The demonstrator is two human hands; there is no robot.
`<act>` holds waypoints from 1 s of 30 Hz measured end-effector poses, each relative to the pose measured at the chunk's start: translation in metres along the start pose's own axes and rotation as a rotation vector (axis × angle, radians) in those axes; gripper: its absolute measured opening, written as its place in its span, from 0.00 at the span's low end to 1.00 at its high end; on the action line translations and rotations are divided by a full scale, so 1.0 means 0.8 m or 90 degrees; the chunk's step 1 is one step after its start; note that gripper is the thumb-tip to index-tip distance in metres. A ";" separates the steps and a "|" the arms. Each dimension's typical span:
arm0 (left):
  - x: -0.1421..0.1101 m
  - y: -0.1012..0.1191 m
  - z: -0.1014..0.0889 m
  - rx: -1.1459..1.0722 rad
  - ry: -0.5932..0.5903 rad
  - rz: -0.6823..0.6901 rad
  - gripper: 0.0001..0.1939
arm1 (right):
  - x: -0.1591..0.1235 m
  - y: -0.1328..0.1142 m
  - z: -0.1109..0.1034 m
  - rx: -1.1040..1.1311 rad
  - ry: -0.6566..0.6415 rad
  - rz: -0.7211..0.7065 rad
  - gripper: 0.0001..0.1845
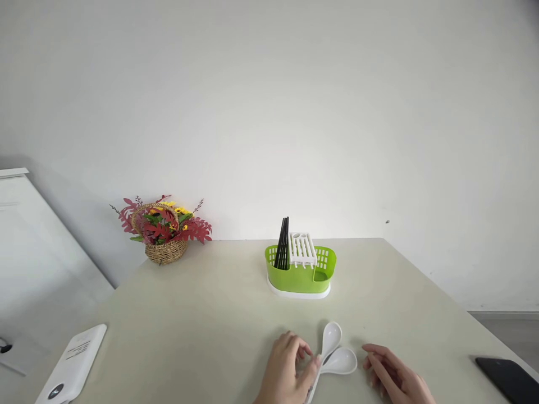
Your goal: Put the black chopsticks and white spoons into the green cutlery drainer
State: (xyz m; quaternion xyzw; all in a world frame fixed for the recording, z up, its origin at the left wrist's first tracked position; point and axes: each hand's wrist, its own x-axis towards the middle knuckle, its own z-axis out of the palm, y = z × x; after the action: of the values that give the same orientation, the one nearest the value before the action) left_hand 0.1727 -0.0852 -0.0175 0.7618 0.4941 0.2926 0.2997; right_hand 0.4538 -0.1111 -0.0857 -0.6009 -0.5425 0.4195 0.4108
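Observation:
Two white spoons [340, 361] lie crossed on the table near its front edge, their bowls pointing away from me and to the right. My left hand [289, 367] is just left of them, fingers loosely curled and thumb apart, the thumb tip right at the spoon handles; I cannot tell whether it touches them. My right hand [393, 375] rests to the right of the spoon bowls with fingers loosely bent and nothing in it. Behind the spoons stands a green utensil caddy [300, 280] on a white base, with a white slotted rack [302, 249] on top and several black chopsticks [282, 247] upright in its left part.
A wicker basket [166, 252] of artificial flowers sits at the back left by the wall. On the left edge lies a white power-bank-like device [74, 362]; a black phone [507, 377] lies at the right edge. A white cabinet [46, 269] stands left of the table [202, 314].

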 end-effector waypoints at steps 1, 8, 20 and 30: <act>0.000 0.003 0.004 0.030 -0.014 -0.003 0.09 | 0.000 0.000 0.000 -0.003 0.001 0.000 0.31; 0.011 0.010 0.010 0.153 -0.054 -0.030 0.06 | 0.000 -0.012 0.004 0.003 0.029 -0.024 0.32; 0.009 -0.002 0.006 0.163 0.028 0.024 0.13 | -0.009 -0.025 0.019 0.034 0.136 -0.030 0.28; -0.001 0.023 -0.027 0.138 0.125 0.141 0.09 | -0.008 -0.106 0.035 0.133 0.166 -0.105 0.29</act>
State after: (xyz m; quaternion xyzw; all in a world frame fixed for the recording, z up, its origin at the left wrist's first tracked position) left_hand 0.1668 -0.0886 0.0102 0.8071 0.4629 0.3419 0.1321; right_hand 0.4009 -0.1104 -0.0134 -0.5576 -0.4860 0.3570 0.5705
